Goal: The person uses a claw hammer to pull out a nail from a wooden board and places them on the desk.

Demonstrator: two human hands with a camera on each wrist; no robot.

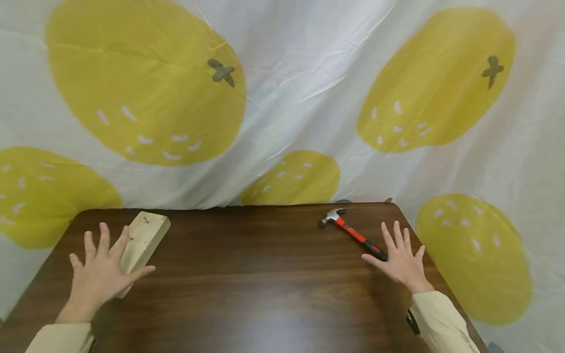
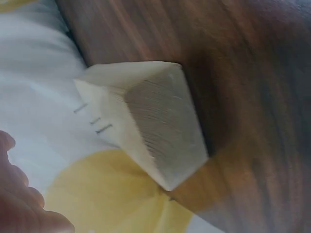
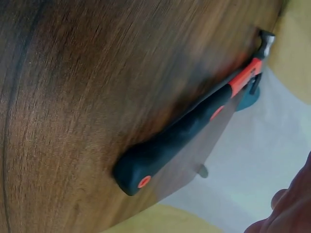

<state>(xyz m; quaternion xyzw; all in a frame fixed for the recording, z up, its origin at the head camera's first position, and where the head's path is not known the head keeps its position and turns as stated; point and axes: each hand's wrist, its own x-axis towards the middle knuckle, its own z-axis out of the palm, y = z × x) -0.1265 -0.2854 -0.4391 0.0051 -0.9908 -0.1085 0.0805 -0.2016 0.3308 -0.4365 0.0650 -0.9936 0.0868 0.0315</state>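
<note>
A pale wooden block [image 1: 147, 238] lies at the left of the table, nails sticking out of it; the left wrist view shows the block [image 2: 163, 121] with several nails. My left hand [image 1: 97, 274], fingers spread, is over the block's left side and hides part of it; whether they touch cannot be told. A claw hammer [image 1: 353, 233] with a red and black handle lies at the right, head toward the back. My right hand [image 1: 402, 260] is spread beside the handle's end, holding nothing. In the right wrist view the hammer [image 3: 180, 133] shows handle end nearest.
The dark brown wooden table [image 1: 247, 279] has rounded back corners. Behind it and along its sides hangs a white cloth [image 1: 282, 108] printed with large yellow fruit. A dark band is on the right wrist [image 1: 413, 322] at the cream sleeve.
</note>
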